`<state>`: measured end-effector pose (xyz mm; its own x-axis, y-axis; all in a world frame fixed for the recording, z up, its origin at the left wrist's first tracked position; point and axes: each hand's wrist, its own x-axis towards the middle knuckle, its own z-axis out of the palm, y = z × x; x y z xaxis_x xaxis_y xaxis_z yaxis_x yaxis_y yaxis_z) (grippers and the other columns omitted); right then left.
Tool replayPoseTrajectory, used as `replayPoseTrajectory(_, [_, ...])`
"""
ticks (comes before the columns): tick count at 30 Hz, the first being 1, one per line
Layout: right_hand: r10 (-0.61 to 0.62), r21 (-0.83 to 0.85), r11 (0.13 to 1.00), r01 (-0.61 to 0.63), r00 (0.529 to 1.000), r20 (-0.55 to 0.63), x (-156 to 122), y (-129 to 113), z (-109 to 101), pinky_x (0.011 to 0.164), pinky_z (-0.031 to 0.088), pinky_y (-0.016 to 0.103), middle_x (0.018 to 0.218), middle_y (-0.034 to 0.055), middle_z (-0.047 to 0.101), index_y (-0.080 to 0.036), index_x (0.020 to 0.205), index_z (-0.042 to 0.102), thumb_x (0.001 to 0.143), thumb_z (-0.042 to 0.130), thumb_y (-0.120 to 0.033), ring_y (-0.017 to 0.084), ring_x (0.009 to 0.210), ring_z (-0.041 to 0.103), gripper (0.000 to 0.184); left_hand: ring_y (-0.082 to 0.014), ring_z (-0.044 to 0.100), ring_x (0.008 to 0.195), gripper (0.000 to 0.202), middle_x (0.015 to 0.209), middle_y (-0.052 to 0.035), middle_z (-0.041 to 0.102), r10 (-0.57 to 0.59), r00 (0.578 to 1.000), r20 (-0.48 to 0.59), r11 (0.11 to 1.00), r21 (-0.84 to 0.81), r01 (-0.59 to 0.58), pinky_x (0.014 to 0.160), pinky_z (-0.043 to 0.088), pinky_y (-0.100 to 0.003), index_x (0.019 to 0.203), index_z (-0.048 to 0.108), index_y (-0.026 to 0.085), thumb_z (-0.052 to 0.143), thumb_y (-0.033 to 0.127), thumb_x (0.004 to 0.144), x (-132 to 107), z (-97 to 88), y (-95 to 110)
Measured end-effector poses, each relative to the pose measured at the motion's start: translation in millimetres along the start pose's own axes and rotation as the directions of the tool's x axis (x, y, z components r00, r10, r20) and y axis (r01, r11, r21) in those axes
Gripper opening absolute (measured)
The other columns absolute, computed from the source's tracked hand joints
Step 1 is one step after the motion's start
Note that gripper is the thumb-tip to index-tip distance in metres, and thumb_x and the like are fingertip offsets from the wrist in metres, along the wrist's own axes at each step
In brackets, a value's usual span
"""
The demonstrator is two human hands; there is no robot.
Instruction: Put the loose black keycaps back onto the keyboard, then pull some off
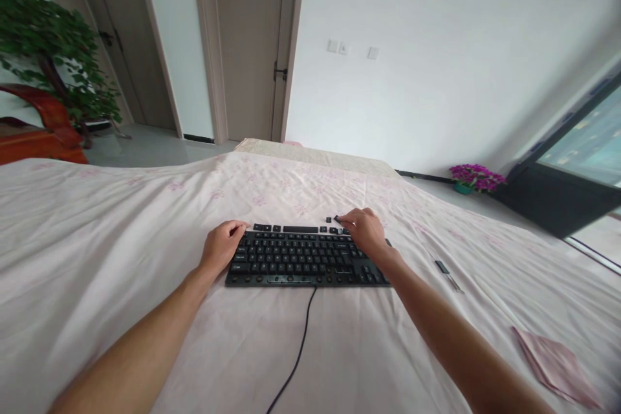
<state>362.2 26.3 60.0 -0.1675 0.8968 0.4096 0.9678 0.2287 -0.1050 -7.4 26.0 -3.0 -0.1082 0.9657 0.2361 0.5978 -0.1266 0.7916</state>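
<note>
A black keyboard (291, 259) lies flat on the patterned cloth in front of me. The key row along its near edge has no caps, so the switches show. Beyond its far edge, several loose black keycaps lie in a line, with a long space bar keycap (301, 229) among them. My left hand (224, 242) is closed at the keyboard's far left corner, fingers curled against its edge. Reaching over the right end, my right hand (365, 229) pinches a small black keycap (337, 219). Another small keycap (328, 220) sits just left of it.
A keycap puller (442, 266) with wire prongs lies to the right. Nearer me is a folded pink cloth (555, 365). The keyboard's black cable (305, 330) runs toward me over the creased bed-like surface. A plant (53, 45) and wooden chair (43, 123) stand far left.
</note>
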Motion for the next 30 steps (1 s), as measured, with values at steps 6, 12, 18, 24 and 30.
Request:
replayPoseTrajectory(6, [-0.042, -0.191, 0.979, 0.067, 0.99, 0.136, 35, -5, 25, 0.079, 0.034, 0.033, 0.096, 0.006, 0.07, -0.028, 0.092, 0.077, 0.085, 0.063, -0.027, 0.023, 0.095, 0.051, 0.015, -0.021, 0.065, 0.095, 0.031, 0.104, -0.0011, 0.073, 0.012, 1.0, 0.003, 1.0, -0.011, -0.012, 0.085, 0.046, -0.029, 0.094, 0.071, 0.026, 0.047, 0.04, 0.084, 1, -0.5, -1])
replayPoseTrajectory(12, [-0.076, -0.223, 0.967, 0.125, 0.973, 0.217, 54, -6, 39, 0.078, 0.031, 0.033, 0.089, 0.0087, 0.071, -0.023, 0.083, 0.077, 0.079, 0.07, -0.023, 0.024, 0.096, 0.05, 0.008, -0.0206, 0.065, 0.097, 0.031, 0.105, -0.0013, 0.073, 0.008, 1.0, -0.001, 1.0, -0.016, -0.008, 0.086, 0.045, -0.028, 0.094, 0.072, 0.025, 0.047, 0.04, 0.084, 2, 1.2, -2])
replayPoseTrajectory(18, [-0.07, -0.228, 0.963, 0.144, 0.949, 0.306, 64, -4, 45, 0.081, 0.031, 0.034, 0.092, 0.0089, 0.071, -0.023, 0.085, 0.077, 0.08, 0.069, -0.025, 0.025, 0.099, 0.05, 0.01, -0.0201, 0.065, 0.096, 0.031, 0.103, -0.0009, 0.073, 0.001, 1.0, -0.009, 1.0, -0.018, -0.001, 0.085, 0.045, -0.027, 0.093, 0.072, 0.025, 0.047, 0.041, 0.084, 2, 2.5, -4])
replayPoseTrajectory(24, [-0.037, -0.154, 0.984, 0.093, 0.943, 0.331, 66, -7, 42, 0.088, 0.032, 0.035, 0.094, 0.012, 0.071, -0.02, 0.082, 0.077, 0.076, 0.07, -0.02, 0.027, 0.103, 0.052, 0.009, -0.0202, 0.065, 0.095, 0.031, 0.101, -0.0019, 0.073, -0.001, 1.0, -0.013, 1.0, -0.02, 0.001, 0.084, 0.045, -0.027, 0.092, 0.072, 0.024, 0.047, 0.04, 0.083, 2, 1.7, 0])
replayPoseTrajectory(30, [0.048, 0.054, 0.997, -0.063, 0.97, 0.24, 53, -23, 24, 0.078, 0.04, 0.032, 0.092, 0.0067, 0.072, -0.022, 0.096, 0.075, 0.082, 0.063, -0.03, 0.022, 0.092, 0.058, 0.02, -0.0198, 0.065, 0.094, 0.031, 0.101, -0.0012, 0.073, 0.005, 1.0, -0.008, 1.0, -0.021, -0.005, 0.083, 0.046, -0.027, 0.093, 0.072, 0.024, 0.048, 0.041, 0.083, 2, 0.7, 0])
